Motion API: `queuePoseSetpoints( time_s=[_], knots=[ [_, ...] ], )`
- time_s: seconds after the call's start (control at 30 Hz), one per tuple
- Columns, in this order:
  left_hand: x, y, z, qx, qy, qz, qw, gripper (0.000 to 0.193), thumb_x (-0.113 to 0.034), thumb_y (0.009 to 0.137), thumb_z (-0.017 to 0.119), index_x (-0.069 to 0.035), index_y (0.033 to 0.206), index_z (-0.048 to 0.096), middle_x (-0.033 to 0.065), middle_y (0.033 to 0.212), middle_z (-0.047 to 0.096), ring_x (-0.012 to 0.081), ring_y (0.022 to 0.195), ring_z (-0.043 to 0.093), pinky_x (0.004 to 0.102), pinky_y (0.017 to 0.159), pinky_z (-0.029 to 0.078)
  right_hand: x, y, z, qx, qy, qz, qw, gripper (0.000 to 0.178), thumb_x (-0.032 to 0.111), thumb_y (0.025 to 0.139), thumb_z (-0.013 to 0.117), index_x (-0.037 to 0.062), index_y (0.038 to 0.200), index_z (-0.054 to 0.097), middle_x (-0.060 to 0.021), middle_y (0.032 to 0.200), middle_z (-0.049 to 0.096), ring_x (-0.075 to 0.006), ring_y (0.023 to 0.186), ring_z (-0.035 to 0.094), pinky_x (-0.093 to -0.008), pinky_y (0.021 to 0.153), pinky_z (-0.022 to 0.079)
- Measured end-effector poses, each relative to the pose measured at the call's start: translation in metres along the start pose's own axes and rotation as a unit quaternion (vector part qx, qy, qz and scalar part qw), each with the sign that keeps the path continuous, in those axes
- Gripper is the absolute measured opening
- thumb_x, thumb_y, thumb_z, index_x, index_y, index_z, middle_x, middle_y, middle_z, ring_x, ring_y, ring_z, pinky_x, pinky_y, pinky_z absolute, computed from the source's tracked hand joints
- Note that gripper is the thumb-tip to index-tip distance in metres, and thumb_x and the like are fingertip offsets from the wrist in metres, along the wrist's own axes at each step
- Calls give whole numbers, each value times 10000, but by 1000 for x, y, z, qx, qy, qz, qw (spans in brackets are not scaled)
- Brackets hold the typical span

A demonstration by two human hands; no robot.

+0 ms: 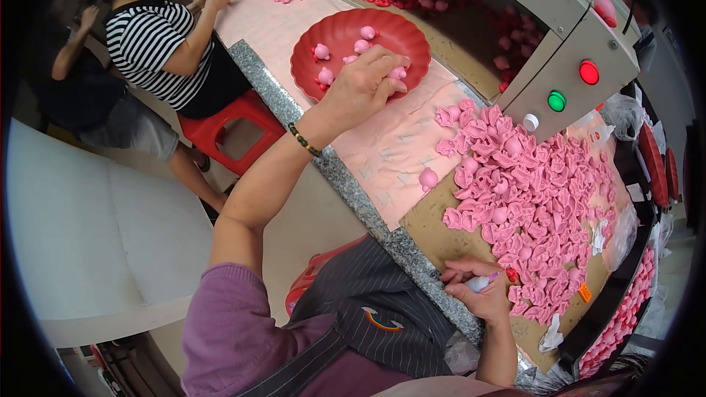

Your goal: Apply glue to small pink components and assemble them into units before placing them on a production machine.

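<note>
My left hand (pixel 359 88), with a beaded bracelet at the wrist, reaches over a red scalloped tray (pixel 309 37). Its fingers are closed on a small pink rounded toy piece (pixel 398 73). Several similar pink pieces with red bits, such as this pink piece (pixel 321 51), lie in the tray. Near the table's front edge, my right hand (pixel 478 290) is curled around a small white bottle (pixel 479 283) with a purple tip. Just beyond that tip sits a small red piece (pixel 511 274). A large heap of pink petal-shaped pieces (pixel 544 191) spreads beside my right hand.
A grey machine housing (pixel 566 66) with red and green buttons stands behind the heap; red and pink pieces lie inside its opening. One loose pink piece (pixel 428 179) rests on the table. At the far left, a person in a striped top (pixel 151 51) works beside a red stool (pixel 235 129).
</note>
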State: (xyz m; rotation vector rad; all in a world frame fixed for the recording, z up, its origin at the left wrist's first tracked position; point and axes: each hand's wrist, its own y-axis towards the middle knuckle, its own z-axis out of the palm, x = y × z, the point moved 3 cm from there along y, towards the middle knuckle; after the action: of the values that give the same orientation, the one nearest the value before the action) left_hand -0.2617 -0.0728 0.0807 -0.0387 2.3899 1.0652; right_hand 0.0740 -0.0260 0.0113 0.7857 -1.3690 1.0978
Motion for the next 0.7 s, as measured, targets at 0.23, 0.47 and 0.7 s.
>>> queuePoseSetpoints(
  time_s=[0.23,0.47,0.7],
  knots=[
    [2,-4,-1,16,30,16,999,223,61,773,559,19,991,566,95,886,554,184,784,592,269,666,495,-1,0,1,-3,-1,1,1000,365,-37,686,714,-36,1036,608,-119,843,630,-113,688,585,-222,616,486],
    [5,-5,0,24,32,4,999,239,68,764,553,14,996,565,108,899,556,203,815,600,286,677,498,-1,0,1,-3,-1,3,1000,368,-35,684,717,-33,1036,609,-121,844,631,-116,687,586,-224,610,484],
    [10,-6,-2,10,50,7,999,339,13,727,629,-7,1061,576,110,888,566,196,795,589,294,667,478,0,0,1,-2,-1,0,1000,371,-36,680,718,-28,1036,611,-127,842,633,-120,680,589,-222,605,482]
  ],
)
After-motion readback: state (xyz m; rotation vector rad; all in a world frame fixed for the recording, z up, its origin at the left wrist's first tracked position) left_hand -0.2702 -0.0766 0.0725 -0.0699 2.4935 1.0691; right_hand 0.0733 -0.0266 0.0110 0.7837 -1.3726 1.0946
